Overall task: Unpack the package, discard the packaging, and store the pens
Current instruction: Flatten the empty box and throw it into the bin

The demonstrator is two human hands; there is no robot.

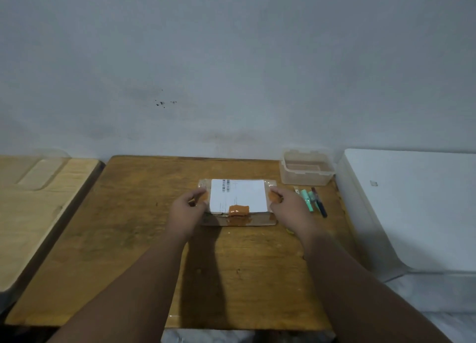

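Note:
A flat cardboard package with a white shipping label and orange-brown tape lies in the middle of the wooden table. My left hand grips its left end at a taped edge. My right hand grips its right end the same way. Several pens, some mint green and one dark, lie on the table just right of the package. A clear plastic container stands open and empty at the table's back right corner.
A pale wooden surface with a clear lid on it sits to the left, across a narrow gap. A white box-like unit stands close to the table's right edge. A grey wall runs behind.

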